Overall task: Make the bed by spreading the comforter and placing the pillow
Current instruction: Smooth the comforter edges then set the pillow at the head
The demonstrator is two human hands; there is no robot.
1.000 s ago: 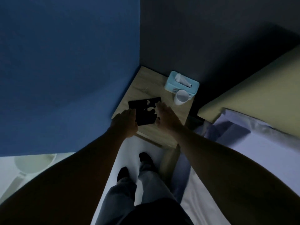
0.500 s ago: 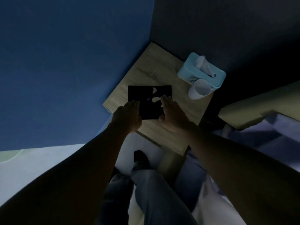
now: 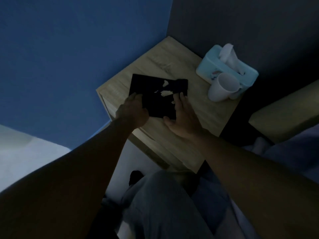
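Note:
The room is dim. A flat black rectangular thing [image 3: 155, 102] with pale patches lies on a wooden nightstand [image 3: 155, 62]. My left hand [image 3: 132, 113] holds its left edge, fingers curled at the rim. My right hand [image 3: 183, 118] rests on its right edge with straight fingers, thumb near the lower corner. At the right edge a yellowish bed part [image 3: 284, 111] shows, with bluish-white bedding [image 3: 293, 152] below it. I see no pillow clearly.
A light-blue tissue box [image 3: 214, 66] and a white cup [image 3: 221, 87] stand at the nightstand's far right corner. A blue wall [image 3: 69, 57] is at the left, a dark wall [image 3: 241, 23] behind. My legs and dark-socked feet [image 3: 136, 176] stand on pale floor.
The view has swung so the nightstand sits more to the right and the bed slips toward the frame edge. Both hands stay on the black thing, which has turned slightly.

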